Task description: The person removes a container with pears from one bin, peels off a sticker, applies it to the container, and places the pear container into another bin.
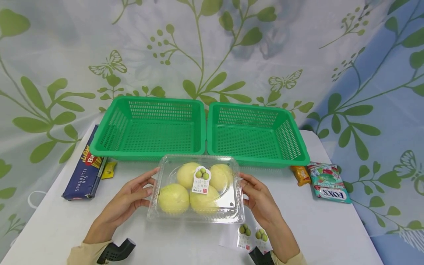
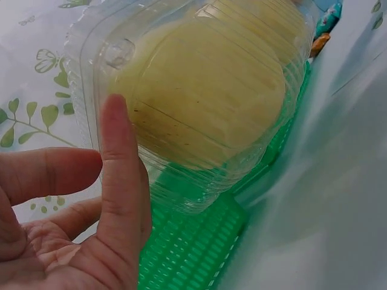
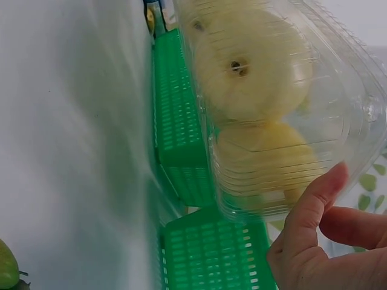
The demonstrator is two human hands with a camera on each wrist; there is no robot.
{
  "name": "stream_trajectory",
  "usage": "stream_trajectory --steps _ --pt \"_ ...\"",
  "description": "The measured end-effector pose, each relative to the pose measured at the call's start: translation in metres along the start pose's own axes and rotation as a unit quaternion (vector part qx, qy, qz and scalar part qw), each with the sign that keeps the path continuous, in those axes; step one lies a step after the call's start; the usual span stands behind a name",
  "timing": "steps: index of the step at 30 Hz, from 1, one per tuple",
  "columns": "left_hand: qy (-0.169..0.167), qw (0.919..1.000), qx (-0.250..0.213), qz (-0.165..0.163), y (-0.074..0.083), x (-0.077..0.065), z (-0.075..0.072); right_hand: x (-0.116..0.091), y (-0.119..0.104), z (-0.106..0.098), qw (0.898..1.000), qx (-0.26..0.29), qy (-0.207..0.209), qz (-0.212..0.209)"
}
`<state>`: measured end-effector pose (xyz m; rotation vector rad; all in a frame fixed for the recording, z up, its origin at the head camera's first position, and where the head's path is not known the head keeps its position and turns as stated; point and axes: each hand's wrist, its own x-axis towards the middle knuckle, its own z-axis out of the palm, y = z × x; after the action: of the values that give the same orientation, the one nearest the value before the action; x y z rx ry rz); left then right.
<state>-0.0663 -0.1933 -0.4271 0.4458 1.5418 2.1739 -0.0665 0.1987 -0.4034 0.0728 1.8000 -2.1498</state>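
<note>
A clear plastic box of pears [image 1: 197, 189] is held up above the white table, tilted toward the head camera. Several pale yellow pears show through its lid, which bears a white label [image 1: 201, 180] printed with green fruit. My left hand [image 1: 127, 198] holds the box's left side by the fingers. On the opposite side, my right hand [image 1: 261, 200] grips it in the same way. The left wrist view shows a straight finger [image 2: 118, 163] against the ribbed wall. A fingertip [image 3: 332, 178] meets the wall in the right wrist view.
Two green baskets [image 1: 149, 156] [image 1: 258, 161] stand side by side behind the box. Spaghetti [image 1: 82, 176] and a small yellow packet [image 1: 108, 170] lie left. An orange packet [image 1: 300, 175] and a Fox's bag [image 1: 328, 183] lie right. A label sheet [image 1: 232, 237] lies near my right wrist.
</note>
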Motion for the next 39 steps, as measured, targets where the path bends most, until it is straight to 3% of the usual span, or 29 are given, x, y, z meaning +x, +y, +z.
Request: stream_trajectory --steps 24,31,39 --pt "0.012 0.9997 -0.008 0.020 0.013 0.007 0.009 0.004 -0.022 -0.001 1.000 -0.007 -0.005 -0.020" --pt "0.031 0.9992 0.012 0.021 0.019 0.023 0.018 0.003 -0.027 -0.007 0.999 0.006 0.011 -0.034" --pt "0.013 0.9989 0.003 0.045 0.022 0.033 0.026 0.001 -0.030 -0.013 0.998 0.033 0.013 -0.054"
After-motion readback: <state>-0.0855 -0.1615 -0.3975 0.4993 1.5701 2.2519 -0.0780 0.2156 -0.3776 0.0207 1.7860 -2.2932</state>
